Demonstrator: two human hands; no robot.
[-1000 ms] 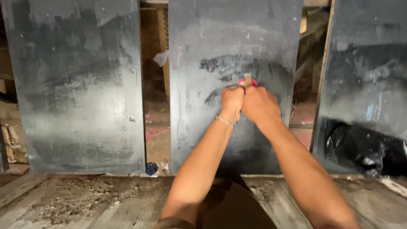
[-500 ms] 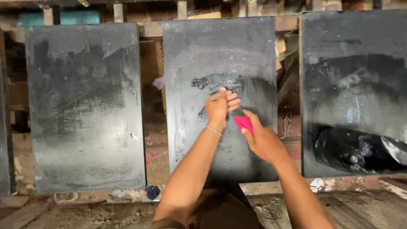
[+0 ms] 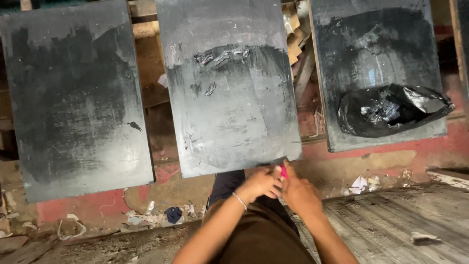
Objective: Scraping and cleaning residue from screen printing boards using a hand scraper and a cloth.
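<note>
My left hand (image 3: 259,183) and my right hand (image 3: 299,191) meet just below the lower edge of the middle panel (image 3: 229,93). A thin metal bangle (image 3: 239,200) circles my left wrist.

Held item: a small pink object (image 3: 284,172) sits between the two hands. The fingers (image 3: 288,171) of my right hand are closed narrowly around it, and only its upper end shows. The fingers of my left hand are curled and touch the same spot; I cannot tell whether they grip the object or only rest against it.

Position of the pink object: just beneath the bottom right corner of the middle panel, above my brown-clothed lap (image 3: 264,239).

Surroundings:
- Three dark grey, smeared panels stand side by side. The left panel (image 3: 78,98) and the right panel (image 3: 376,63) flank the middle one, with gaps between them.
- The middle panel carries several small, dark scraps (image 3: 220,56) stuck near its upper half.
- A crumpled black plastic bag (image 3: 391,110) lies against the lower part of the right panel.
- The floor (image 3: 391,230) under my arms is rough grey planking, with bits of white paper litter (image 3: 359,185) at the base of a red-painted wall band (image 3: 78,208).
</note>
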